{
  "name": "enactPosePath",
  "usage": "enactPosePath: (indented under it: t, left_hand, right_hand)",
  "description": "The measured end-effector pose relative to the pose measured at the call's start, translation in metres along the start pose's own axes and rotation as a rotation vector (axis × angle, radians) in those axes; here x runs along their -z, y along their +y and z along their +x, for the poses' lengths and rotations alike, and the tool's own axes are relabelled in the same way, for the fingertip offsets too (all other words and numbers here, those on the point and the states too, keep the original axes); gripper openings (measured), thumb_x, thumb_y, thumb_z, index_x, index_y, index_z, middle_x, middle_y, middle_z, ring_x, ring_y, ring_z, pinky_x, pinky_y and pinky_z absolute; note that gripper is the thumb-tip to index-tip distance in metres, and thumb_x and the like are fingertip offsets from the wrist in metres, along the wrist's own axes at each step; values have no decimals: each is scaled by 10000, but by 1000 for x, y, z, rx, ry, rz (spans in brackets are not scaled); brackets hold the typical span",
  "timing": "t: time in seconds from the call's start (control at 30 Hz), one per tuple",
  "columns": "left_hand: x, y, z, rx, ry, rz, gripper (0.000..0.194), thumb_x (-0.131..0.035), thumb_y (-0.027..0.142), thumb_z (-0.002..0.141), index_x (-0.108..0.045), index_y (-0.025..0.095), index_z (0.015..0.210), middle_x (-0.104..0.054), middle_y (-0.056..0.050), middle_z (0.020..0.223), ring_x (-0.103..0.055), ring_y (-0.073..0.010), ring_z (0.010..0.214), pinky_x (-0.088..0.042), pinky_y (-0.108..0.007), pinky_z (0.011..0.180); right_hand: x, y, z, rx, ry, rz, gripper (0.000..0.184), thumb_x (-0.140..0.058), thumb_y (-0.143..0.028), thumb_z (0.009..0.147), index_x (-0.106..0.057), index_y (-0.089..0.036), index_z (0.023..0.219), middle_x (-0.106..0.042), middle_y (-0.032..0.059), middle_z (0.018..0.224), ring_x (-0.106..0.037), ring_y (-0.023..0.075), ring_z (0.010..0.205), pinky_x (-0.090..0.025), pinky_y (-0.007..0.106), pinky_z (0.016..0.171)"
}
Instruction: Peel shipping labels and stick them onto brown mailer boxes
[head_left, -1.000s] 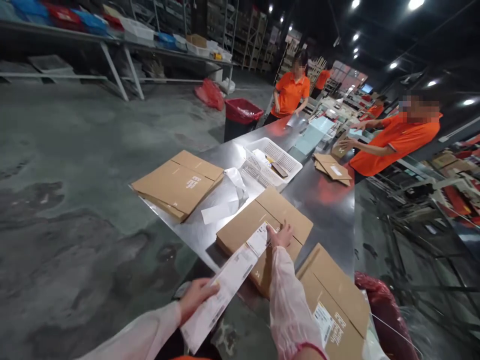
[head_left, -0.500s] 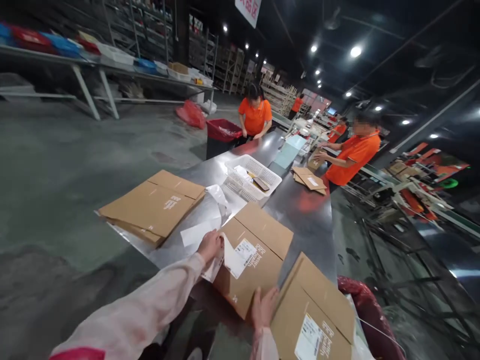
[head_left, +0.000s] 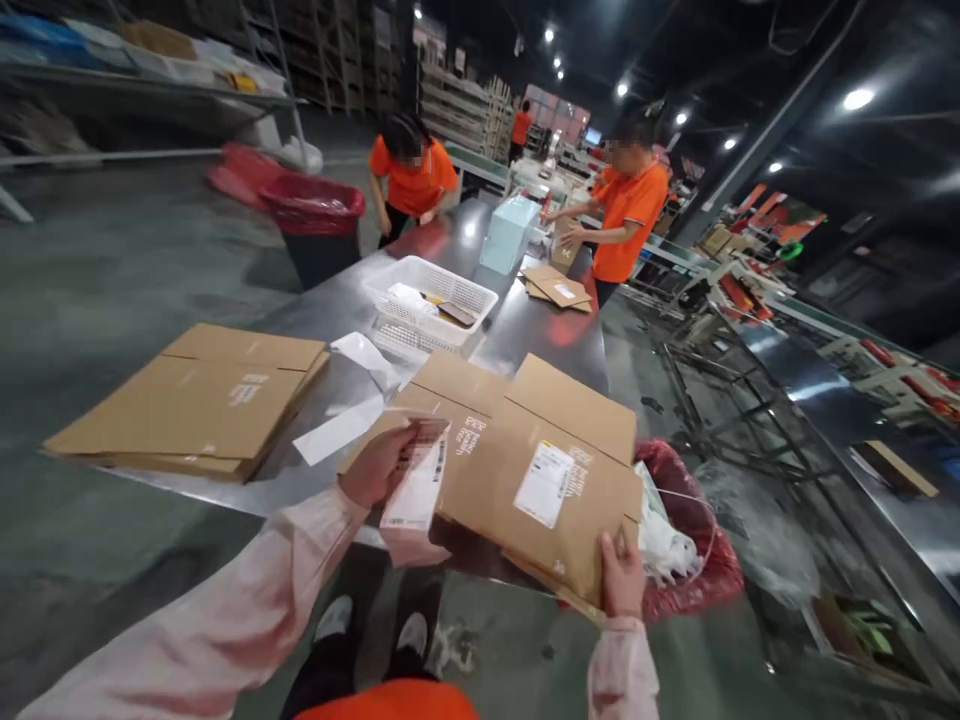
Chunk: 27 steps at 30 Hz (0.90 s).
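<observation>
We read little. Flattened carton [head_left: 525,470] at 6 o'clock: white shipping label [head_left: 544,484], print too small; white logo lettering beside label and near 11 o'clock flap, illegible. Label strip [head_left: 415,487] in left hand [head_left: 375,465]: barcode lines only. Carton stack [head_left: 195,400] at 9 o'clock: white mark, unreadable.

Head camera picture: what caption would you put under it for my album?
Left hand holds a label strip, right hand grips a flat box at a steel table.
</observation>
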<state>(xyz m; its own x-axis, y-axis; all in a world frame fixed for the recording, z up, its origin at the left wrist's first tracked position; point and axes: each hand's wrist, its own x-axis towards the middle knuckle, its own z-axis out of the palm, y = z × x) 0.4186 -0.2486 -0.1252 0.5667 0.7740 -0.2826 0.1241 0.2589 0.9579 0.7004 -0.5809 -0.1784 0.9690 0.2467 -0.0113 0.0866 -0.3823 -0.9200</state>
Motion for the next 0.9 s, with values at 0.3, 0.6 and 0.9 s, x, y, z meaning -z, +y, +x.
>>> enactPosePath:
  t: [0.3, 0.6, 0.9]
  left_hand:
    - [-51, -23, -72, 101, -145, -209, 591, -734, 664, 550, -635, 137, 797, -655, -25, 676, -578, -159, 598, -460, -261, 567]
    - [-22, -38, -71, -16, -64, -119, 495, -795, 519, 539, -718, 116, 818, -715, -87, 824, -634, -244, 817, -478, -311, 757]
    - [-31, -75, -54, 43, 229, -173, 459, -726, 581, 562, -575, 148, 557, -528, 15, 512, -460, -124, 521, -317, -233, 499]
  right_hand:
    - [-64, -70, -47, 114, -521, -159, 828, -798, -474, 460, -597, -143, 1191, -597, 206, 1273, -582, 353, 1132, -506, 433, 890]
    - [-175, -106, -132, -5, -903, 247, 509, -779, -506, 575, -717, -143, 927, -747, 120, 950, -702, 285, 871, -557, 415, 812]
    - [-208, -125, -97, 147, -956, 14, 384, -728, -515, 627, -760, -169, 791, -741, 84, 752, -680, 232, 682, -550, 350, 655]
